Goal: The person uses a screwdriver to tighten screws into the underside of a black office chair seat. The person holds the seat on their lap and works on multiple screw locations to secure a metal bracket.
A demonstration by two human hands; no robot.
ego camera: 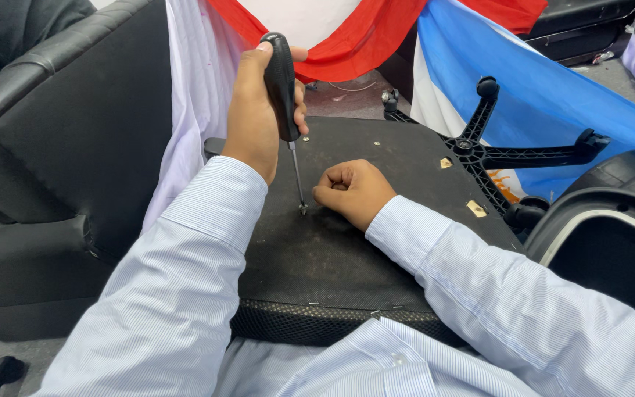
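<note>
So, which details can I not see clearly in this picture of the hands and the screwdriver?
- Head view: the screw under the tip of the black-handled screwdriver is too small to tell its type.
- The right hand is a closed fist; its fingers hide whatever it may hold.
- The left hand covers part of the handle.
- The black star-shaped plastic chair base is partly hidden behind the black fabric seat underside.
</note>
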